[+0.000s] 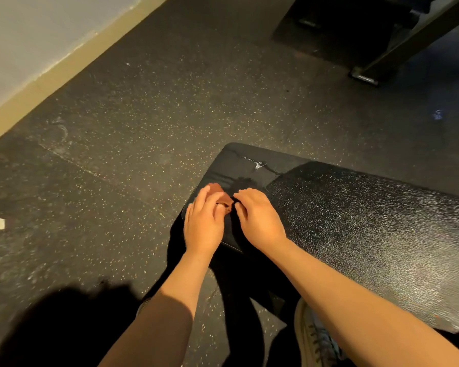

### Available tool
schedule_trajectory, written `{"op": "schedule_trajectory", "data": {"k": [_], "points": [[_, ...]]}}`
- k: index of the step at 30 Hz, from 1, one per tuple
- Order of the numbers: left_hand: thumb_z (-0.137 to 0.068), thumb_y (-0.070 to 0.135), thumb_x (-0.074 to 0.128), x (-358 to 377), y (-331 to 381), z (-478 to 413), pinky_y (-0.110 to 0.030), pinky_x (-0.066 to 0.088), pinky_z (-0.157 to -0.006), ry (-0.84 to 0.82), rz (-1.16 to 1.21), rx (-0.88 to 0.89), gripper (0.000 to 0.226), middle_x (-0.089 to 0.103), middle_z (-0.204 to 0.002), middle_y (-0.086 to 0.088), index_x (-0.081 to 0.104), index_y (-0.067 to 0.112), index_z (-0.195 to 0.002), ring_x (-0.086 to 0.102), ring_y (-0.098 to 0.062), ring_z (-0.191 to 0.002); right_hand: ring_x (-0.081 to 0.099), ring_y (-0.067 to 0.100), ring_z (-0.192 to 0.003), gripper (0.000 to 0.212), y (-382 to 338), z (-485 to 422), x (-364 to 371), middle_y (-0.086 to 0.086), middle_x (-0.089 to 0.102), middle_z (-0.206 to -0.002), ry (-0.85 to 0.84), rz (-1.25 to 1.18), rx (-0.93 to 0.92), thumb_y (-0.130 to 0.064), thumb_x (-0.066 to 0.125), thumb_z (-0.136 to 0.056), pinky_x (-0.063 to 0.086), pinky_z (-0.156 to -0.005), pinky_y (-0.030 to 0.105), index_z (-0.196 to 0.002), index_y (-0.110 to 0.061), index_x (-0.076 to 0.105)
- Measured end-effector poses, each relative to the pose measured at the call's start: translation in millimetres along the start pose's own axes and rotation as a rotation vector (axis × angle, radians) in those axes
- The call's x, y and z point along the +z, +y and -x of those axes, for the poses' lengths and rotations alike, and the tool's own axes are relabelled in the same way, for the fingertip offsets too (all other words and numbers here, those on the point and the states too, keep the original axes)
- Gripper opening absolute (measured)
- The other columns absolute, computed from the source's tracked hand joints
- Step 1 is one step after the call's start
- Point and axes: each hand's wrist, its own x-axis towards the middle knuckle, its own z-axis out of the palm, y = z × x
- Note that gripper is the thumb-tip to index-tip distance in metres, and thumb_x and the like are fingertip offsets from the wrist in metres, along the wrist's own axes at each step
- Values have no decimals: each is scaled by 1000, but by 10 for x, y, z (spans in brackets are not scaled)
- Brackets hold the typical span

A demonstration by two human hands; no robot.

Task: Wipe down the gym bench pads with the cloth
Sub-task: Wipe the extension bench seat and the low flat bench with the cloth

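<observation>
A black gym bench pad (355, 223) runs from the centre of the view to the right edge, its near part cracked and speckled, its far left end smooth with a tear. A small brown cloth (220, 194) lies bunched on the pad's left end. My left hand (204, 223) covers the cloth's near side with fingers curled on it. My right hand (257, 215) sits just right of it, fingertips pinching the cloth's right edge. Most of the cloth is hidden under my hands.
Dark speckled rubber floor (143, 115) surrounds the bench. A pale wall with a tan skirting (51, 72) crosses the top left. The black frame and foot of another machine (366, 75) stand at the top right. My shoe (316, 337) is below the pad.
</observation>
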Motion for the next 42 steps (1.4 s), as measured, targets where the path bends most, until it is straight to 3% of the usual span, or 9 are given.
{"op": "schedule_trajectory", "data": {"k": [4, 8, 13, 16, 19, 22, 27, 34, 42], "points": [[-100, 30, 43, 2, -63, -36, -45, 38, -110, 49, 119, -148, 27, 33, -159, 9, 62, 35, -119, 40, -22, -138, 53, 29, -122, 24, -51, -11, 21, 8, 65, -120, 19, 27, -14, -15, 56, -99, 41, -105, 34, -118, -6, 69], [-99, 46, 40, 132, -9, 66, -38, 25, -117, 13, 138, 40, 35, 29, -161, 10, 64, 33, -121, 28, -17, -145, 51, 26, -122, 27, -200, -54, 79, 9, 65, -121, 31, -27, 99, -14, 49, -100, 39, -100, 29, -114, -5, 70], [-99, 43, 48, -15, -233, -53, -45, 42, -106, -11, 109, -58, 23, 29, -157, 17, 59, 45, -119, 43, -18, -135, 55, 31, -114, 23, -171, 8, 233, 9, 67, -112, 91, 108, -17, -10, 58, -93, 44, -103, 38, -111, -5, 71], [-100, 34, 51, -47, -337, -119, -43, 46, -100, 40, 220, -118, 18, 31, -155, 11, 62, 40, -113, 45, -18, -134, 56, 32, -118, 24, -144, 24, 315, 8, 67, -118, 70, 238, -106, -19, 59, -94, 43, -105, 45, -111, -9, 72], [-101, 32, 50, -40, -301, -73, -41, 42, -105, 52, 259, -142, 17, 30, -156, 12, 61, 38, -114, 40, -16, -137, 54, 31, -121, 25, -161, 4, 333, 6, 66, -120, 53, 282, -106, -24, 57, -96, 40, -107, 46, -113, -11, 71], [-100, 44, 45, -19, -211, 141, -35, 33, -111, 86, 236, -110, 22, 32, -156, 15, 62, 38, -112, 37, -12, -139, 54, 29, -123, 24, -190, 50, 319, 4, 65, -119, 66, 298, -84, -23, 55, -97, 37, -110, 44, -112, -13, 70], [-100, 42, 45, 19, -313, 259, -41, 35, -114, 60, 179, 1, 31, 35, -156, 12, 63, 31, -122, 35, -12, -142, 51, 28, -130, 27, -231, 169, 309, 4, 64, -124, 59, 313, -79, -26, 54, -97, 36, -113, 48, -117, -14, 68], [-101, 30, 50, -103, -297, -135, -39, 42, -102, -4, 249, -144, 17, 33, -154, 10, 63, 32, -110, 46, -18, -130, 46, 25, -131, 32, -255, 114, 348, -1, 61, -128, -4, 356, -105, -37, 52, -97, 30, -114, 48, -121, -21, 65], [-103, 33, 47, -104, -254, 91, -38, 43, -99, 49, 232, -257, 23, 30, -156, 10, 59, 30, -122, 48, -21, -129, 51, 23, -127, 27, -235, 158, 335, -1, 63, -122, 34, 266, -122, -31, 55, -95, 32, -115, 48, -114, -19, 70]]}}
